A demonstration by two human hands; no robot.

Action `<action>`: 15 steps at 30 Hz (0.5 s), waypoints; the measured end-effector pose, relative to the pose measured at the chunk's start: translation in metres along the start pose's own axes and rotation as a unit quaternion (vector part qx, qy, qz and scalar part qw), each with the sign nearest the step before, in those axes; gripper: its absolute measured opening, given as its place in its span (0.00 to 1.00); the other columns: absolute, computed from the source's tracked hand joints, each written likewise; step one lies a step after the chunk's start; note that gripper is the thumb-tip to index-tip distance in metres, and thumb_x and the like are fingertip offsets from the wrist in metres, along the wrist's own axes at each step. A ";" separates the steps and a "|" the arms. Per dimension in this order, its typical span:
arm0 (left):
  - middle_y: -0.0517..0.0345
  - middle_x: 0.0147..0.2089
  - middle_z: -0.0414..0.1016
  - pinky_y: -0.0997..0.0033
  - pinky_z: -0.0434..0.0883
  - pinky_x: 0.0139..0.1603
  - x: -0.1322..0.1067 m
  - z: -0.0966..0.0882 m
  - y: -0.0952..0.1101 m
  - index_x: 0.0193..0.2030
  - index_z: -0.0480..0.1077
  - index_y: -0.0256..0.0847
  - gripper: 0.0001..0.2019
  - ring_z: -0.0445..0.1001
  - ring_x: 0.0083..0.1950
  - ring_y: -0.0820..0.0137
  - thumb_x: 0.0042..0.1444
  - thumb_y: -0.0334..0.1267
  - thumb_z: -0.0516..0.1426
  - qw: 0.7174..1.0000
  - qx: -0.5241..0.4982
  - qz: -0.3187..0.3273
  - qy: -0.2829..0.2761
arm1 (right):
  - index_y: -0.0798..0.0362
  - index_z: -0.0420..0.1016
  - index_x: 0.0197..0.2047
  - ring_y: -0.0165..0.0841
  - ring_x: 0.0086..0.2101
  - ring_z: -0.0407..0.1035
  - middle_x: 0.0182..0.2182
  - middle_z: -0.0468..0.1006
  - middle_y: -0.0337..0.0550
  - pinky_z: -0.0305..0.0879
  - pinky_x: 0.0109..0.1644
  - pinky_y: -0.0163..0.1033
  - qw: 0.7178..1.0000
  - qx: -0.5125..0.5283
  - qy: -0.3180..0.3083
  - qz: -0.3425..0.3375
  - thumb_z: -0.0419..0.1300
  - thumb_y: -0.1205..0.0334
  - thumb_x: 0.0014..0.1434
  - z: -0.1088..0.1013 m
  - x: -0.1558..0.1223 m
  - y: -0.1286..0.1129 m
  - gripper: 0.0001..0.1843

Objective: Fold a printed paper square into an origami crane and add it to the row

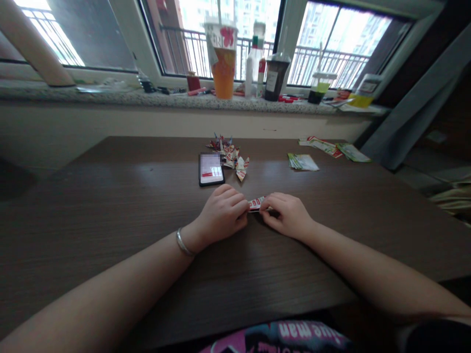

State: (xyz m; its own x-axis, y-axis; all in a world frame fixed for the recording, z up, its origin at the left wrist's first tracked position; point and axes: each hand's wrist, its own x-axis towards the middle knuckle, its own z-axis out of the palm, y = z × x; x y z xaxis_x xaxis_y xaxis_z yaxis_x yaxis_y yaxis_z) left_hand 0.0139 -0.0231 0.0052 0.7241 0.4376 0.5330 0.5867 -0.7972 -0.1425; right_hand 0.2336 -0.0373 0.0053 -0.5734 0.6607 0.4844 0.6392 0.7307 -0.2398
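Observation:
Both hands rest on the dark wooden table point(110, 206) and pinch a small folded piece of red-and-white printed paper point(256, 203) between them. My left hand point(222, 214), with a silver bangle on the wrist, curls its fingers onto the paper's left end. My right hand point(287, 214) grips the right end with closed fingers. Most of the paper is hidden under the fingers. Just beyond the hands lies a phone point(211, 169) with its screen lit, and beside it a heap of several folded paper cranes point(231, 155).
Loose printed paper sheets point(302, 162) and more sheets point(331, 147) lie at the table's far right. The stone windowsill point(110, 97) holds an orange drink cup point(222, 59), a dark drink cup point(275, 76), a bottle point(255, 61), a green drink point(319, 88) and pens.

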 end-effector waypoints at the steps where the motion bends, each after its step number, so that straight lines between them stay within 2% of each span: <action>1: 0.57 0.30 0.70 0.63 0.64 0.45 0.000 -0.001 -0.001 0.30 0.68 0.40 0.06 0.65 0.34 0.68 0.57 0.34 0.52 1.000 0.008 0.005 -0.004 | 0.51 0.71 0.33 0.32 0.33 0.69 0.30 0.76 0.41 0.63 0.40 0.35 1.000 0.002 0.004 0.003 0.57 0.66 0.57 0.000 0.000 0.001 0.03; 15: 0.57 0.31 0.71 0.64 0.64 0.44 -0.007 -0.001 -0.018 0.30 0.68 0.41 0.04 0.66 0.36 0.67 0.55 0.33 0.53 0.999 0.023 -0.032 -0.002 | 0.52 0.71 0.34 0.32 0.34 0.71 0.33 0.77 0.42 0.65 0.40 0.36 0.997 0.028 0.044 0.061 0.55 0.65 0.59 -0.002 -0.005 0.018 0.04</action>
State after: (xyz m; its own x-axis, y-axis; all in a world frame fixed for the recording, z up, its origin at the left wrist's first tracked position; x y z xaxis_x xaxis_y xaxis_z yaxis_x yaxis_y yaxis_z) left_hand -0.0020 -0.0118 0.0051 0.6856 0.4893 0.5390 0.6485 -0.7469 -0.1467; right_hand 0.2492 -0.0284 0.0005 -0.4443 0.7294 0.5202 0.6708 0.6557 -0.3465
